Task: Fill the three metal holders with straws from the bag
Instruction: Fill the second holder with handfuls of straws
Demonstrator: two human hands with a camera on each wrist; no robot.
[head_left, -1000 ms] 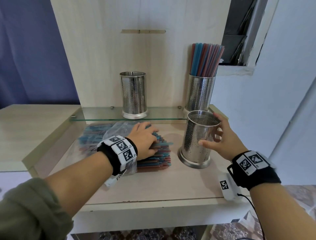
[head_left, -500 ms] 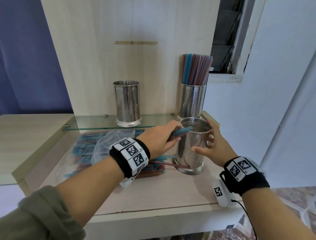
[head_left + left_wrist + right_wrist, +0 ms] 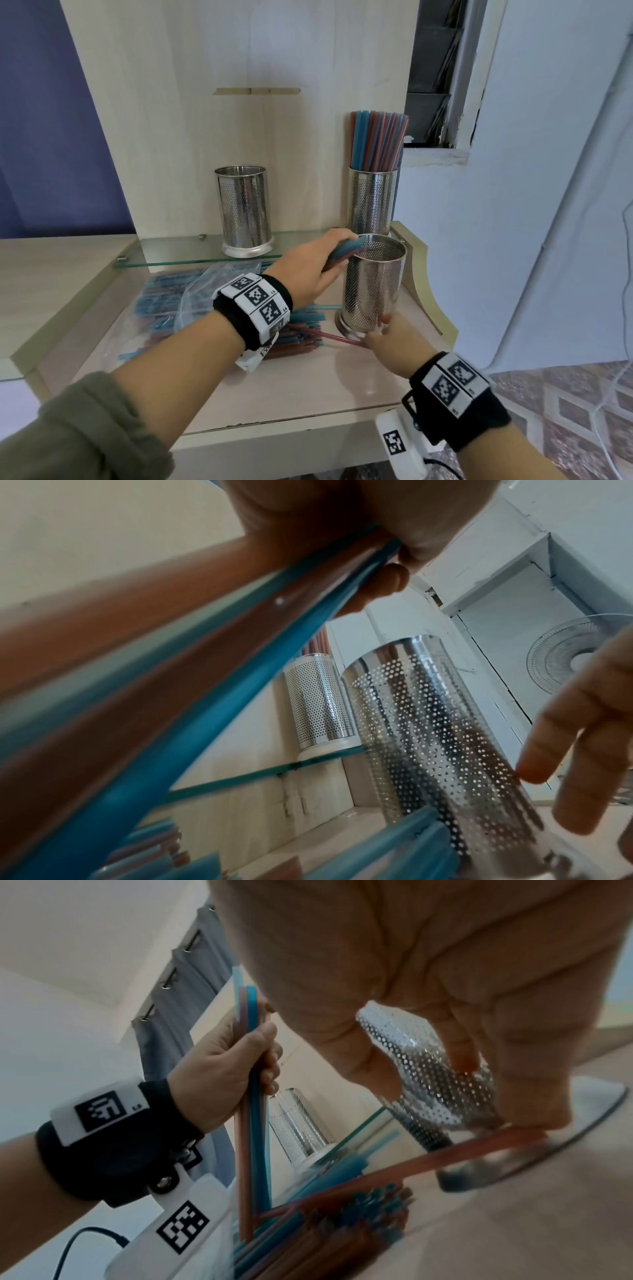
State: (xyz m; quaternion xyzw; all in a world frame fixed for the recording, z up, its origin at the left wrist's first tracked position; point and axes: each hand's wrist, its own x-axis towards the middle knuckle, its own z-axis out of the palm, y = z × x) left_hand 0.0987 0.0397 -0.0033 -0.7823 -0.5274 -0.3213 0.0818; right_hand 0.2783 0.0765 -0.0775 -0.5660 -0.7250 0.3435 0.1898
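A perforated metal holder (image 3: 375, 284) stands on the lower wooden surface, and looks empty from above. My right hand (image 3: 383, 329) grips it near the base, thumb on the front wall. My left hand (image 3: 329, 260) holds a bunch of blue and red straws (image 3: 344, 251) slanted, their tips at the holder's left rim. The left wrist view shows these straws (image 3: 205, 669) running up to my fingers (image 3: 387, 580) beside the holder (image 3: 428, 723). On the glass shelf (image 3: 178, 250) stand an empty holder (image 3: 244, 209) and a holder (image 3: 372, 202) full of straws. The clear bag (image 3: 191, 301) of straws lies below my left wrist.
One loose red straw (image 3: 329, 337) lies with its end at the holder's base. The shelf's wooden back panel (image 3: 239, 137) rises behind. A curved wooden side rail (image 3: 431, 298) bounds the surface on the right, with a white wall beyond it.
My left hand lifted a bunch of straws off the bag and brought it up to the holder's rim. My right hand slid from the holder's upper part down to its base.
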